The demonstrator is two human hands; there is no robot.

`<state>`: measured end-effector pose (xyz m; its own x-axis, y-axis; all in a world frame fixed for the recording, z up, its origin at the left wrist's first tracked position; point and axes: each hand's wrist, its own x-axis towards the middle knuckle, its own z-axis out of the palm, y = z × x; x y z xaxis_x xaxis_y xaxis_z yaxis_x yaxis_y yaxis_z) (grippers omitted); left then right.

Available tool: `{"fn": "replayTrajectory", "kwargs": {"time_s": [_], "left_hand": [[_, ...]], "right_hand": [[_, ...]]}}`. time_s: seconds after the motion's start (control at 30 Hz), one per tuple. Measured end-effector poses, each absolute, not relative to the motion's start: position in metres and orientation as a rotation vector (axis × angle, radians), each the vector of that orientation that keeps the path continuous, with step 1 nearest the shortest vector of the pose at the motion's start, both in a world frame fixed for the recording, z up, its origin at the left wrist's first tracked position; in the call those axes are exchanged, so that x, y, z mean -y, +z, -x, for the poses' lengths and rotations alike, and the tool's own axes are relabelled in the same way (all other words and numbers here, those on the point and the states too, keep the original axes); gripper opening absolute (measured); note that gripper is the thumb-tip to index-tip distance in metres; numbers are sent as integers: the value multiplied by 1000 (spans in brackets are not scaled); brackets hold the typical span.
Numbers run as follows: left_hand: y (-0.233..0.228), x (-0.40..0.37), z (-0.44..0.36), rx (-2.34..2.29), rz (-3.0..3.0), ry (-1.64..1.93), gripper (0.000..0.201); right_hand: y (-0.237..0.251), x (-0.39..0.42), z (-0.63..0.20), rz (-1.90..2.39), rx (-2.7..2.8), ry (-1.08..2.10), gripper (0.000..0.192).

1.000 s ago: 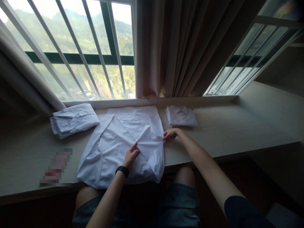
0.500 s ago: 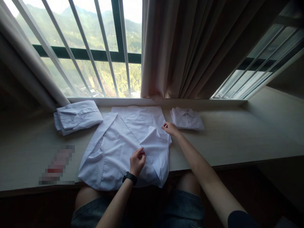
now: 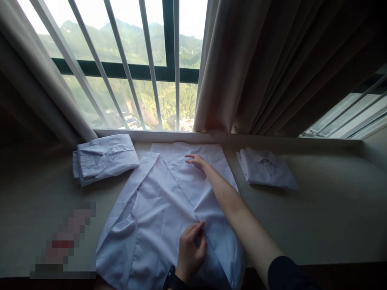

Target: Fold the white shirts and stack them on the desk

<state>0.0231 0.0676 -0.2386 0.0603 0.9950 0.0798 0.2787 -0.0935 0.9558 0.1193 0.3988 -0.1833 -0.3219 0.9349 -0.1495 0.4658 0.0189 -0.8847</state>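
Observation:
A white shirt [image 3: 157, 201] lies spread before me, its front panels overlapping in a slanted line. My left hand [image 3: 192, 247], with a dark watch [image 3: 173, 278] on the wrist, is closed in a pinch at the slanted fabric edge, low on the shirt. Farther up, my right hand [image 3: 196, 160] rests on or just over the upper part of the shirt. Its fingers are slightly apart, and no cloth shows between them. The right forearm crosses above the shirt's right side and hides part of it.
Folded white garments [image 3: 105, 157] lie to the left. A folded white shirt with a collar [image 3: 269, 169] lies on the right. A blurred-out item [image 3: 65, 241] is on the pale ledge [image 3: 326, 213] at front left. Behind stand a barred window [image 3: 130, 72] and curtains [image 3: 242, 68].
My right hand has moved left from the shirt's right edge to its upper middle. The raised fold on the right now lies flatter. The camera view has shifted closer.

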Motion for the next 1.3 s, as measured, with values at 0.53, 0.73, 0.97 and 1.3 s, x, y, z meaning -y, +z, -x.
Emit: {"fn": "replayTrajectory", "kwargs": {"time_s": [0.53,0.73,0.97,1.3], "left_hand": [[-282,-67,-26,-1292,-1760,1234,62],[-271,-68,-30,-1315,-1770,1231,51],[-252,-67,-28,-1347,-1710,1199,43],[-226,-65,-26,-1390,-1754,1142,31]], "right_hand": [[-204,-489,-108,1232,1519,1479,59],[-216,-491,-107,1373,1689,1265,53],[-188,-460,-134,1416,1839,902,46],[-261,-168,-274,1598,1865,70,40]]}}
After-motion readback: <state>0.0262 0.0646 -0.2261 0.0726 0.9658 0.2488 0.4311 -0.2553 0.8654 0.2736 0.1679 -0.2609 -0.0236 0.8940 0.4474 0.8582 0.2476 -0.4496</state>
